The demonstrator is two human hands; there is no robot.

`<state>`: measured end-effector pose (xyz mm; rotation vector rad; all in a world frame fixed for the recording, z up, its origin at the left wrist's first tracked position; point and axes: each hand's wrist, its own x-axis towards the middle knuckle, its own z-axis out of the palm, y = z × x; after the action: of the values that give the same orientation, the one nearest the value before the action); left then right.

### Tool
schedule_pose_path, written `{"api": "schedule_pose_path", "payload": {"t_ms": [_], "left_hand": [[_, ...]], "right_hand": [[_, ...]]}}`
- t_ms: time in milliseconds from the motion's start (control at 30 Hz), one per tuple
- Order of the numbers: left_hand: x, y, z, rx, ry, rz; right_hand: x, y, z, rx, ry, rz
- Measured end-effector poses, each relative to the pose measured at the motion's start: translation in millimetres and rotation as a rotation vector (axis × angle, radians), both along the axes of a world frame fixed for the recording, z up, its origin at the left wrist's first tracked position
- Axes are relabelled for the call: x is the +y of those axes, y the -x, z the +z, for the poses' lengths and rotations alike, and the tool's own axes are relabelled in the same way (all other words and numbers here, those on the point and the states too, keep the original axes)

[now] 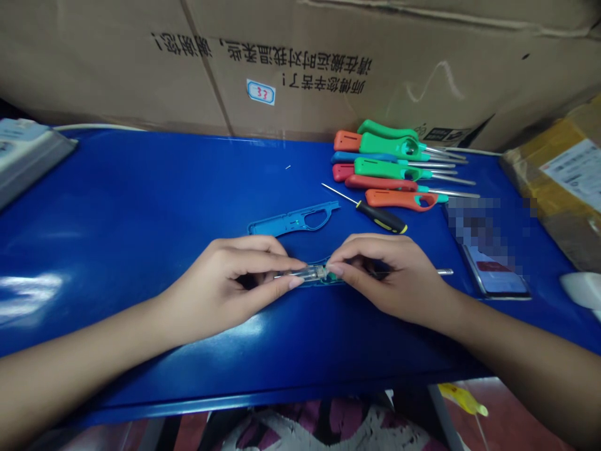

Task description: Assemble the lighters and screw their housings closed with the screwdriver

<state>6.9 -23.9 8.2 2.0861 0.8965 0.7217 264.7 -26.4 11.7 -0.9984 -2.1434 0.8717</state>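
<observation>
My left hand (pixel 239 279) and my right hand (pixel 392 275) meet over an opened blue long-nozzle lighter (pixel 323 279) lying on the blue table (pixel 141 213). Both hands pinch a small clear part (pixel 312 273) at the lighter's middle. The lighter's metal nozzle tip (pixel 445 272) sticks out to the right of my right hand. The lighter's removed blue half shell (pixel 293 221) lies just behind my hands. A screwdriver (pixel 373 213) with a black and yellow handle lies to its right.
A heap of several green, orange, red and blue long lighters (pixel 394 166) lies at the back right. A phone (pixel 493 266) lies right of my right hand. Cardboard boxes (pixel 300 62) stand along the table's back. A grey device (pixel 28 156) sits far left.
</observation>
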Motion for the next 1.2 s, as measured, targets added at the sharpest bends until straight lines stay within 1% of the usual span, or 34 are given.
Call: {"api": "schedule_pose_path", "payload": {"t_ms": [200,400,733,933,1067,1200], "left_hand": [[1.9,-0.1,1.3,-0.016,0.032,0.033],[4.2,-2.2,-1.8,-0.058,0.044,0.043],[4.9,0.0,-3.9,-0.075,0.063,-0.008],[5.6,-0.5,-6.1,-0.079,0.052,-0.005],[5.6,-1.5,-5.3,-0.073,0.049,0.010],[5.4,-3.0,-3.6,-0.052,0.059,0.040]], "right_hand": [[2.6,-3.2,0.1,-0.030,-0.043,0.007],[3.5,-4.4,-4.1,0.015,-0.038,0.039],[3.7,-3.4,-4.9,0.030,-0.027,0.065],[3.8,-3.9,-6.9,0.015,-0.039,0.063],[3.3,-4.6,-6.2,-0.024,-0.057,0.062],[4.0,-4.6,-2.9,-0.133,-0.139,0.034]]}}
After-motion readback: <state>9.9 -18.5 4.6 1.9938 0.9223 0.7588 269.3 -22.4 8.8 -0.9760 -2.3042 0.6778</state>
